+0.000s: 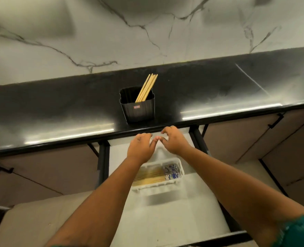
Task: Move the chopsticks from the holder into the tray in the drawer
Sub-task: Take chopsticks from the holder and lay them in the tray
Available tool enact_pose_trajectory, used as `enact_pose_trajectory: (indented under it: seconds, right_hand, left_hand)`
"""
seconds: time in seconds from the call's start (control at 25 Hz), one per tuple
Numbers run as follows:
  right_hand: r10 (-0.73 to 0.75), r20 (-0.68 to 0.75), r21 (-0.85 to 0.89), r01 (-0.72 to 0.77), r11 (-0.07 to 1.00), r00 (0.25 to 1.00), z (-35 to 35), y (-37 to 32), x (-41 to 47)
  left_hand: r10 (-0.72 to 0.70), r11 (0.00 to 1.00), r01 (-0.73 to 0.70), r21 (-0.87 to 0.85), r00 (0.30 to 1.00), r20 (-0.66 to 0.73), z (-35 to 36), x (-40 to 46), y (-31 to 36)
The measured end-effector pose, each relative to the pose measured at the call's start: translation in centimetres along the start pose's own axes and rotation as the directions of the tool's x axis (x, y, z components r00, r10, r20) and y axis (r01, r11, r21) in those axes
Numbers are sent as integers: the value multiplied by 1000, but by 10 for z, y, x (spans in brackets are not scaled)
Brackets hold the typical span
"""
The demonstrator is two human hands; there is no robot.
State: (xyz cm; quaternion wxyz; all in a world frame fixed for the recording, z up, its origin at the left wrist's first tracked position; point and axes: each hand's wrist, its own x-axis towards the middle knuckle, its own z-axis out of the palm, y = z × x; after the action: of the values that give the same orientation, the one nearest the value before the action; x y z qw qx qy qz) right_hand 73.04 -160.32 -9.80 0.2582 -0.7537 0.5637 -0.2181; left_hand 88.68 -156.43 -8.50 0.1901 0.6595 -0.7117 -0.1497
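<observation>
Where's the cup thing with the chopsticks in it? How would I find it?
Look along the long black countertop under the marble wall. Near its front edge, right above the open drawer, stands a black ribbed holder. It is the only thing standing on the counter, and pale wooden chopsticks lean out of its top.

One holder (138, 107), one tray (179, 164), one drawer (165, 220) and two hands are seen; chopsticks (146, 88) cannot be counted.

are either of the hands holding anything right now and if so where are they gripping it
Nothing is held. The left hand and right hand hover empty over the open drawer, fingers loosely curled; the chopsticks stand untouched in the holder.
</observation>
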Motion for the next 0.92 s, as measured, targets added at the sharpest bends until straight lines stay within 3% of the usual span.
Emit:
enact_pose_trajectory:
  seconds: [0.16, 0.28, 0.48, 0.6, 0.72, 0.8, 0.92]
  right_hand:
    - [0, -152, 130, 20, 991, 988, -43, -43, 42]
    - [-29, -179, 114, 50, 992, 983, -59, -65, 75]
    - [14, -164, 185, 17, 983, 986, -60, -77, 123]
    - [257, -211, 357, -171, 919, 943, -54, -71, 161]
    - [490, -124, 486, -378, 788, 863, -46, -59, 199]
    - [533, -63, 489, -440, 754, 844, -40, -55, 218]
    - [544, -96, 523, -423, 740, 833, -36, -52, 241]
  left_hand:
    - [255, 958, -214, 191, 939, -230, -56, 33, 23]
    - [246, 963, -185, 196, 903, -353, -85, 58, 24]
    - [137, 989, -108, 103, 933, -334, -107, 91, -2]
    - [96, 994, -75, 79, 948, -304, -108, 107, -18]
    - [75, 997, -61, 57, 956, -284, -103, 128, -37]
    - [52, 999, -50, 14, 961, -271, -100, 141, -44]
    - [30, 999, -35, -18, 973, -227, -92, 156, -51]
